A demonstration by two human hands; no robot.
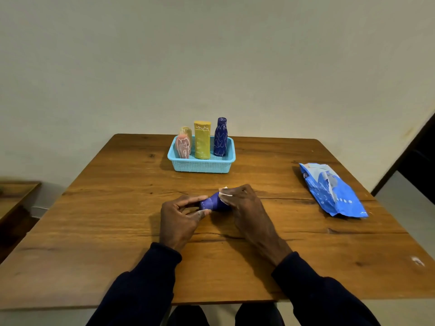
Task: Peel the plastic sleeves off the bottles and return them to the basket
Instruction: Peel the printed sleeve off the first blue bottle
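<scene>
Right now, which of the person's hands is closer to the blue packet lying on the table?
Right. The right hand grips one end of the purple bottle, left of the blue packet and apart from it; the left hand holds the other end, farther left.

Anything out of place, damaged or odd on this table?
Nothing spilled or broken. A crumpled blue bag lies near the table's right edge, and a small white scrap sits alone nearer the person. The left hand and right hand hold a purple bottle sideways, which suits peeling.
</scene>
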